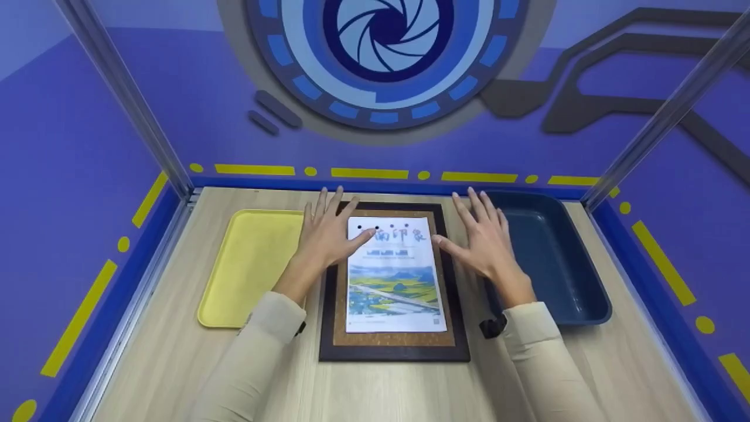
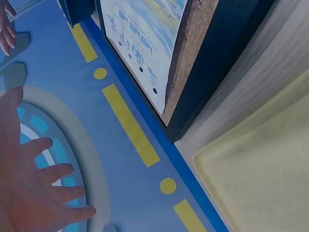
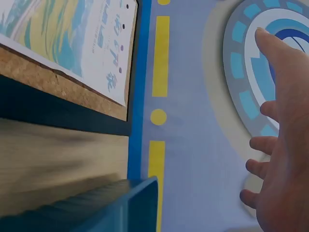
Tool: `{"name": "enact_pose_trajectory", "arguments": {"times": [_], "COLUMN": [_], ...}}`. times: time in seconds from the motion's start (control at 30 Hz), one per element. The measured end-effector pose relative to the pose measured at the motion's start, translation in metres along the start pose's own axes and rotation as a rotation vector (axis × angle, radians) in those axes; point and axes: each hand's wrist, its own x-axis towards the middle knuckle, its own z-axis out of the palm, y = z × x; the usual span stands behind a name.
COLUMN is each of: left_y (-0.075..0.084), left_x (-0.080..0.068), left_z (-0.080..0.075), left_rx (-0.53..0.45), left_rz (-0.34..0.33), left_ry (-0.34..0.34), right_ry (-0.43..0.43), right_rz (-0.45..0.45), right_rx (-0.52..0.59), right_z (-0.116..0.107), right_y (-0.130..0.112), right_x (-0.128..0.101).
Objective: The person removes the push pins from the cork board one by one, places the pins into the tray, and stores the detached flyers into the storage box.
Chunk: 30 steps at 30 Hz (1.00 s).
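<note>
A dark-framed cork board lies flat on the wooden table, with a printed landscape poster on it. Small dark pins dot the poster's top edge. My left hand hovers open, fingers spread, over the board's upper left, its thumb near the poster's top left corner. My right hand is spread open at the board's upper right edge, thumb pointing at the poster. Neither hand holds anything. In the wrist views the left hand and right hand show spread fingers against the wall, with the poster on cork.
A yellow tray lies left of the board, a dark blue bin to the right. Blue walls with yellow dashes enclose the table; metal posts stand at the back corners.
</note>
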Motion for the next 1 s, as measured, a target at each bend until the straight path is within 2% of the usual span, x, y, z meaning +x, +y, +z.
{"name": "enact_pose_trajectory", "arguments": {"times": [0.2,0.47,0.67,0.83,1.0], "left_y": [-0.001,-0.008,-0.014,-0.014,-0.014], "left_x": [0.000,0.001,0.006,0.019,0.030], "left_z": [0.010,0.028,0.046,0.060,0.079], "left_rx": [-0.045,-0.097,-0.225,-0.330,-0.414], "left_rz": [-0.014,-0.026,-0.052,-0.088,-0.143], "left_ry": [0.027,0.098,0.083,0.078,0.066], "right_ry": [0.046,0.075,0.082,0.091,0.024], "right_rz": [-0.036,-0.046,-0.084,-0.121,-0.074], "right_rx": [0.029,0.114,0.187,0.214,0.207], "right_z": [0.021,0.052,0.080,0.106,0.122], "right_y": [-0.007,-0.022,-0.036,-0.046,-0.051], "right_x": [-0.009,-0.023,-0.039,-0.052,-0.065]}}
